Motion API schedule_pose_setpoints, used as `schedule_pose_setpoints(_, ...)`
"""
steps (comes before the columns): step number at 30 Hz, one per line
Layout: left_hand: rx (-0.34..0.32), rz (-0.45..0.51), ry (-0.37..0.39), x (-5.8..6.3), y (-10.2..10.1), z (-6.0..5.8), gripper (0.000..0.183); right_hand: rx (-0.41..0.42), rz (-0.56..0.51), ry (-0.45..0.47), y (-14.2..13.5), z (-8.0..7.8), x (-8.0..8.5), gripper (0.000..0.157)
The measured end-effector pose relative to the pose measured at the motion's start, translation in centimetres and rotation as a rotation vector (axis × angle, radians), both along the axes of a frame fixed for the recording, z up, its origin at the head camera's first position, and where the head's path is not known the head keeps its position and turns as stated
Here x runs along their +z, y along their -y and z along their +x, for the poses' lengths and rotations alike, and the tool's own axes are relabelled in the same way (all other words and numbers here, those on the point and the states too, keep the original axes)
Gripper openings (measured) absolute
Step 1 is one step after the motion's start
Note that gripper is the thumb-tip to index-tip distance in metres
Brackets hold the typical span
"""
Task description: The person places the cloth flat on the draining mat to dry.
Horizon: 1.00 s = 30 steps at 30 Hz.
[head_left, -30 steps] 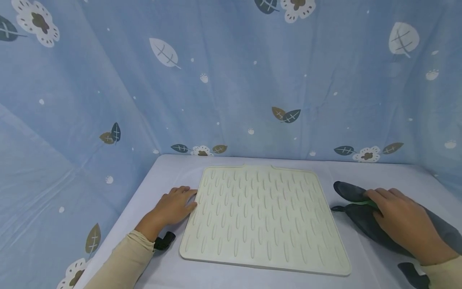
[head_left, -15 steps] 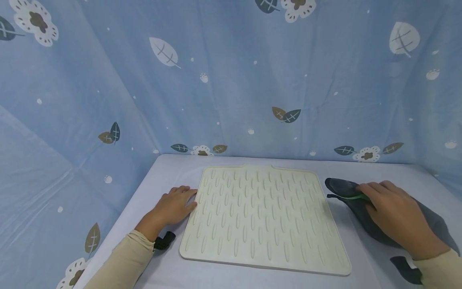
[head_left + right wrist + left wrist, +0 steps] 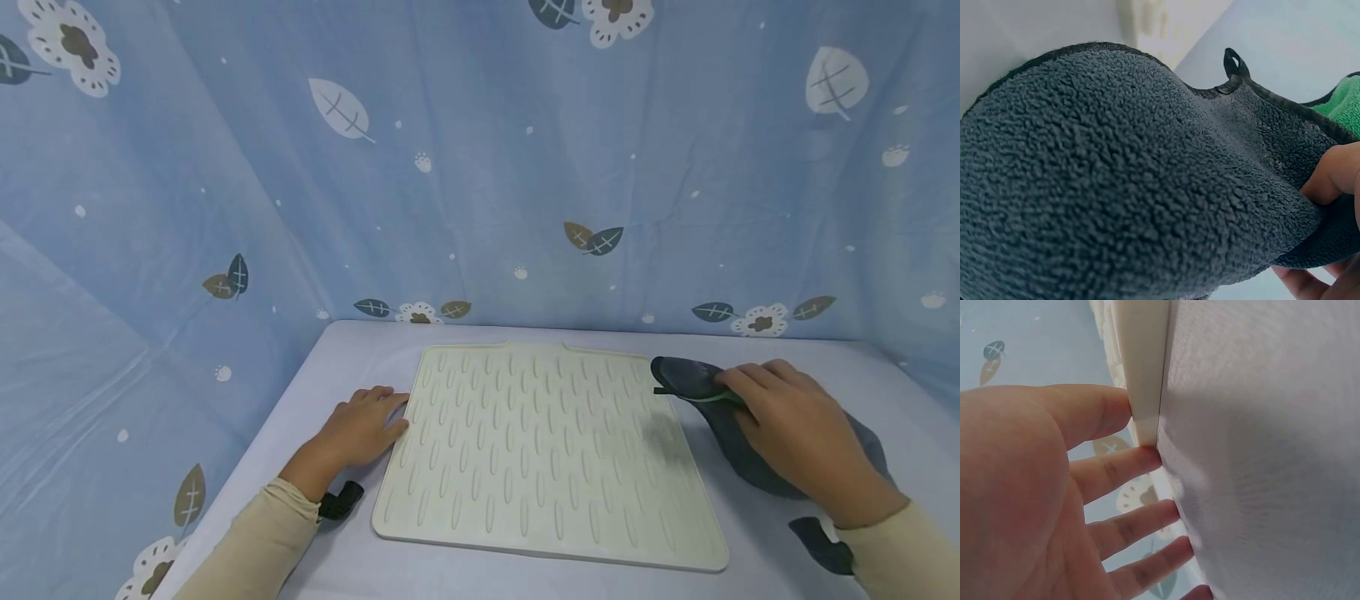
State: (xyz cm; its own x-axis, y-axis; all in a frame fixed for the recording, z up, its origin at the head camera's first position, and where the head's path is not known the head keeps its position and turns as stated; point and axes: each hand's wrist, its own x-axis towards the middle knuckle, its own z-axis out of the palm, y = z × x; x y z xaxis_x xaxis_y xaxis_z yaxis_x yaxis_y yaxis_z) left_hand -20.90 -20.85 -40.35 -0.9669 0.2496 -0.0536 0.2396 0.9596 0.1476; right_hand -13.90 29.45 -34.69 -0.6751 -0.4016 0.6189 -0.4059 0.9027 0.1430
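Observation:
A cream drying mat (image 3: 532, 467) with raised oval ridges lies flat on the white table. At its left edge, my left hand (image 3: 358, 429) rests with fingers spread; in the left wrist view the thumb and index fingertip touch the mat's side (image 3: 1141, 369). My right hand (image 3: 806, 433) pinches a dark grey towel (image 3: 750, 454), lifted at the mat's right edge, its front fold over the far right corner. The right wrist view shows the towel's fluffy grey face (image 3: 1116, 175), a hanging loop (image 3: 1234, 64) and a green underside (image 3: 1342, 103).
A white cloth (image 3: 367, 342) covers the table. Behind and to the left hangs a blue curtain (image 3: 480, 183) printed with leaves and flowers. Black straps (image 3: 341, 500) sit at both wrists.
My right hand has moved left and slightly away from me, bringing the towel from beside the mat to over its right edge. My left hand and the mat have stayed still.

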Motion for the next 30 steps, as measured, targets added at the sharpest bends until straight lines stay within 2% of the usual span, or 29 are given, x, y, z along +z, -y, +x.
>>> schedule_pose_setpoints(9, -0.007, 0.000, -0.011, 0.1, 0.0, 0.1, 0.051, 0.021, 0.008, -0.006, 2.0, -0.3, 1.1, 0.046)
schedule_pose_setpoints(30, -0.007, 0.004, -0.030, -0.5, 0.3, -0.3, 0.050, 0.095, 0.030, -0.020, 6.2, -1.5, 2.6, 0.041)
